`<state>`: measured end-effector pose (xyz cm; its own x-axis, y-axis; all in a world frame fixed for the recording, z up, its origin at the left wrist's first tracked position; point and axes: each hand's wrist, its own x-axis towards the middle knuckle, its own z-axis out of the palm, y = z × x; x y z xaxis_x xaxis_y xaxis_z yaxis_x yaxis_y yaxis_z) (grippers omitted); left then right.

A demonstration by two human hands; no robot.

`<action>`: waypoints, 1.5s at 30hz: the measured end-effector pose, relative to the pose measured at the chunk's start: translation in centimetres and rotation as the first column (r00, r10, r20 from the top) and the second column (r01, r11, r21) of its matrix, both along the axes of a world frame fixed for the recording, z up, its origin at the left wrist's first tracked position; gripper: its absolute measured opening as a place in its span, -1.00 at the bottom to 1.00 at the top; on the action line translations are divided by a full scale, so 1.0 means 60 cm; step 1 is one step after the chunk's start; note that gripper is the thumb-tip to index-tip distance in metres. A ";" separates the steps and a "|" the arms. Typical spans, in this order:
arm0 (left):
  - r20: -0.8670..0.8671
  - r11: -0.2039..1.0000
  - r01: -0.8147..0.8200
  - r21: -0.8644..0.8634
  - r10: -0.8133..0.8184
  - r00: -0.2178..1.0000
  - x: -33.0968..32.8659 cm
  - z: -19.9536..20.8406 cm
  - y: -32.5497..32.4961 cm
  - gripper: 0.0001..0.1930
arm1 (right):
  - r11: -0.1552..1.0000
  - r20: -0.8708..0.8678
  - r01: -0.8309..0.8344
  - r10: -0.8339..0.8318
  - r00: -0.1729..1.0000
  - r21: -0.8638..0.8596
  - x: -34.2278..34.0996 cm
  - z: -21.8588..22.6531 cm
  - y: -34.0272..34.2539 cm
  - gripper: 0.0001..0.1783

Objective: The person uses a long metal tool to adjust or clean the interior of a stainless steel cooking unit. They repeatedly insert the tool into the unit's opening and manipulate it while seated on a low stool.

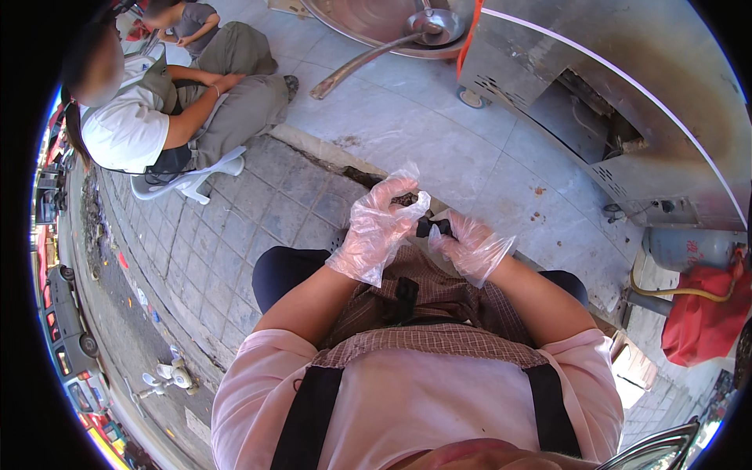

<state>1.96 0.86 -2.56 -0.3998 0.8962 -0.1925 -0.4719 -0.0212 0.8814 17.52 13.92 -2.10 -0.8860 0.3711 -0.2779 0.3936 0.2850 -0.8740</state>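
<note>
My left hand (377,229), in a clear plastic glove, is raised in front of my lap. Its fingers curl toward the thumb, and whatever lies between them is hard to make out. Close beside it on the right, my right hand (470,244) wears a matching loose glove. Its fingers are closed at a small black object (435,227) that lies between the two hands. The kind of object does not show. Below the hands is my brown checked apron (439,345) with black straps.
A metal cabinet (666,102) on casters stands at the far right, with a grey gas cylinder (689,249) and red bag (697,317) nearby. A large metal pan (352,17) holds a ladle (352,70). At left, a person (133,117) sits on a white plastic stool (188,184), a child beyond.
</note>
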 end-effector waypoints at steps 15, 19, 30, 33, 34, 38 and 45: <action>-0.130 0.994 0.081 0.071 -0.071 0.989 0.007 -0.018 -0.001 -0.56 | 0.949 0.157 -0.232 0.201 0.967 0.214 -0.008 0.009 -0.010 -0.62; -0.382 0.986 0.169 -0.012 -0.160 0.910 0.013 -0.018 0.001 -0.59 | 0.893 0.282 -0.381 0.312 0.907 0.239 -0.011 -0.002 -0.015 -0.59; -0.881 0.947 0.220 -0.235 -0.303 0.363 0.034 0.020 0.007 -0.62 | 0.802 0.193 -0.492 0.452 0.871 0.339 -0.005 -0.035 -0.021 -0.76; -0.895 0.948 0.242 -0.207 -0.284 0.345 0.033 0.018 0.005 -0.61 | 0.815 0.151 -0.474 0.451 0.880 0.333 -0.003 -0.034 -0.020 -0.73; -0.883 0.950 0.235 -0.207 -0.285 0.373 0.034 0.018 0.005 -0.61 | 0.822 0.136 -0.466 0.447 0.884 0.328 -0.002 -0.035 -0.020 -0.73; -0.810 0.938 0.279 -0.205 -0.323 0.489 0.034 0.029 0.005 -0.65 | 0.837 0.178 -0.458 0.423 0.889 0.298 -0.002 -0.047 -0.019 -0.74; -0.739 0.990 0.133 0.046 -0.056 0.672 0.011 0.046 -0.001 -0.75 | 0.826 0.277 -0.472 0.397 0.875 0.309 -0.008 -0.077 -0.007 -0.65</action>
<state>2.62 0.80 0.20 -0.2898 0.9345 0.2067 0.3224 -0.1080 0.9404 17.05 13.52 -6.73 -0.9211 0.0665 -0.3835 0.3027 0.7419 -0.5983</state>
